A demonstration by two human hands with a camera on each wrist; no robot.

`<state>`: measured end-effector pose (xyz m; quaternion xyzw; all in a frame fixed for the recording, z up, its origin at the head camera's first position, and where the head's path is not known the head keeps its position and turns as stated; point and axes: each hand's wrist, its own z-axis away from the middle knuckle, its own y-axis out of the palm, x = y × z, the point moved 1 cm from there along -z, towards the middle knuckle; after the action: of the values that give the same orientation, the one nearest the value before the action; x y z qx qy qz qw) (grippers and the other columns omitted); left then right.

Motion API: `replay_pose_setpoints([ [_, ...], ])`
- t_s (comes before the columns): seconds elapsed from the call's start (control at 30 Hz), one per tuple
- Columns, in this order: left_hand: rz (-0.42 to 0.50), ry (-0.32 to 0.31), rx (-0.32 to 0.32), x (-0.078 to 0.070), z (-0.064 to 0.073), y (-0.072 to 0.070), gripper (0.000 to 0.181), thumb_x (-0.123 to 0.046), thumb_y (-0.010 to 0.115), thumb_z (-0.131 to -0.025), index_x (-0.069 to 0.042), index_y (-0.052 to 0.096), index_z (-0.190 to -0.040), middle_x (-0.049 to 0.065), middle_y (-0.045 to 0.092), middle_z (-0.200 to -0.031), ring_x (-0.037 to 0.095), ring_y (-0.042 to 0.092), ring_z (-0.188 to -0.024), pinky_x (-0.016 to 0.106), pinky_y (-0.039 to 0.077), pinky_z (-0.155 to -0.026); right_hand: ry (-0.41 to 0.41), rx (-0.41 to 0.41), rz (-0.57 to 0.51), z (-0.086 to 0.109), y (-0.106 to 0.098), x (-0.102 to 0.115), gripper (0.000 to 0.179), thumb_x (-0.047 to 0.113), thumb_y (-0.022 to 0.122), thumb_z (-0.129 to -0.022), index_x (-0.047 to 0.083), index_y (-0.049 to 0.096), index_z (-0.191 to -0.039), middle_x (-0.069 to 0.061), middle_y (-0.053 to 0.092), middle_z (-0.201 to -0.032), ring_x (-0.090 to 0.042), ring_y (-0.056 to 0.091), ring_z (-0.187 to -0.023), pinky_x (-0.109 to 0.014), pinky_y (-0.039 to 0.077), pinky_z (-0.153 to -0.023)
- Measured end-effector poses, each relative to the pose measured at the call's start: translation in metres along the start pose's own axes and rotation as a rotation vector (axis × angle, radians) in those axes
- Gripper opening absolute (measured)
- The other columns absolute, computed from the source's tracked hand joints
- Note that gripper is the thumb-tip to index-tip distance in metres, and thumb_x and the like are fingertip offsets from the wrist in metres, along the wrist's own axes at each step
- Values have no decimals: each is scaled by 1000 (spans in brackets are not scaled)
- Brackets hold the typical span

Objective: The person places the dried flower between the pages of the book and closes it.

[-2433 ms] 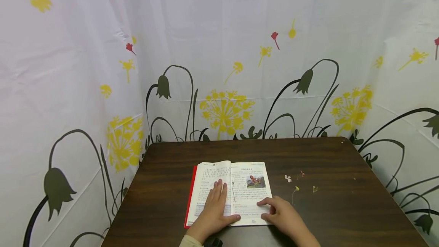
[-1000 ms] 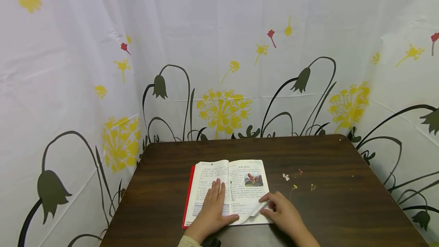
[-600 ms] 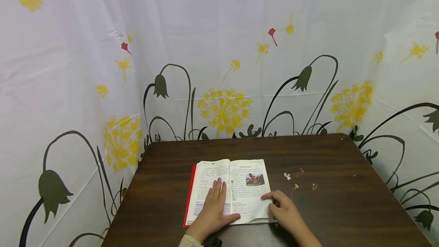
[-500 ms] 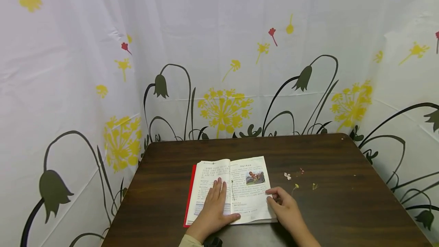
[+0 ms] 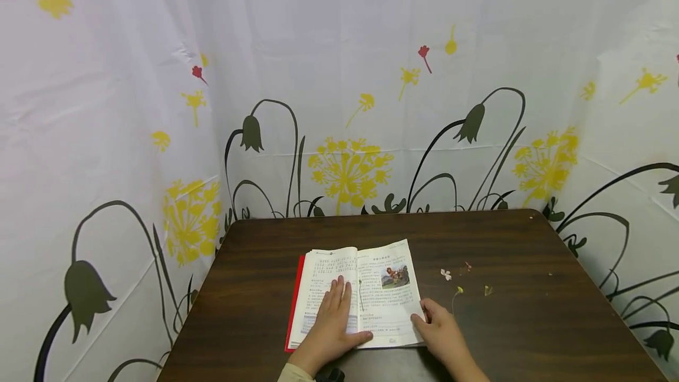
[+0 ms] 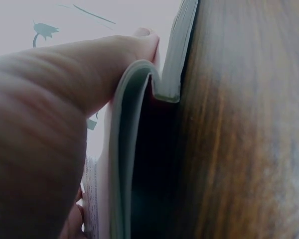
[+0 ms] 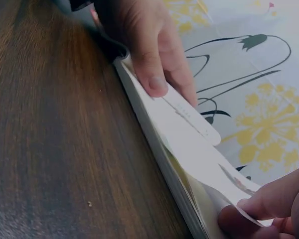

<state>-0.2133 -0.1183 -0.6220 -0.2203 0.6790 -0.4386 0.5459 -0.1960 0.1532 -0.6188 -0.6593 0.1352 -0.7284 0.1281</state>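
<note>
Pinch grip, right hand point(image 5: 441, 330): thumb on the face, fingers beneath, holding the right page point(image 5: 389, 308) of the book point(image 5: 323, 276) at its lower outer edge. Left hand point(image 5: 331, 326): fingers extended and resting on the left page; thumb reaching across the gutter onto the foot of the right page.

Change in the last 2.4 s: the right hand moves from the page face to its outer edge, and the page passes from lying flat, through a curled lower corner, to a raised outer edge. The right wrist view shows a gap between this page and the stack below. Assessment: the page is separated and controlled at its edge, while the left hand steadies the book.

Location: the book lies near the front edge of the table point(image 5: 254, 287), its red cover point(image 5: 294, 305) showing at the left.

Obstructions: the left thumb covers the inner foot of the right page. A thin stem point(image 5: 361, 295) lies along the page beside the gutter and probably shifts easily if the page tilts.

Surroundings: to the right of the book lie a white flower point(image 5: 445, 275), a red flower point(image 5: 468, 266) and 2 yellowish flowers point(image 5: 459, 290). Behind the table hangs a printed curtain point(image 5: 345, 75).
</note>
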Motion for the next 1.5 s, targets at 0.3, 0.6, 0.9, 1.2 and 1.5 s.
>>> replay_pose_setpoints([
  [0.3,-5,-3,8,-1,-1,-1,127,-64,84,-86,5,21,-171,27,7,-182,45,6,-171,66,13,-136,54,-71,25,3,-1,6,6,14,74,-99,12,69,-99,2,53,-67,-12,48,-38,-30,41,-35],
  [0.6,-5,-7,12,-1,-1,-1,127,-64,85,-86,5,21,-171,28,7,-182,46,7,-171,65,14,-136,-99,-165,-108,0,-1,8,10,16,73,-104,8,77,-107,-4,70,-88,-6,60,-74,-22,50,-67],
  [0.9,-9,-10,11,1,1,2,127,-64,85,-85,5,21,-171,27,9,-182,46,8,-171,66,15,-136,-92,249,-637,4,11,6,53,35,39,-120,-5,41,-154,-5,60,-142,-12,69,-122,-29,58,-101],
  [1.2,-26,33,-34,0,1,0,123,-64,82,-87,6,24,-170,29,15,-180,48,13,-169,65,19,-135,-205,463,-383,5,25,3,55,33,23,-121,-1,37,-163,-19,47,-164,5,50,-140,-10,37,-114],
  [1.5,-22,26,-32,0,3,-2,105,-58,71,-99,5,26,-170,28,15,-181,47,12,-170,67,17,-135,-348,443,-24,11,37,-1,68,35,68,-109,22,36,-168,-4,42,-174,-15,37,-160,-13,25,-124],
])
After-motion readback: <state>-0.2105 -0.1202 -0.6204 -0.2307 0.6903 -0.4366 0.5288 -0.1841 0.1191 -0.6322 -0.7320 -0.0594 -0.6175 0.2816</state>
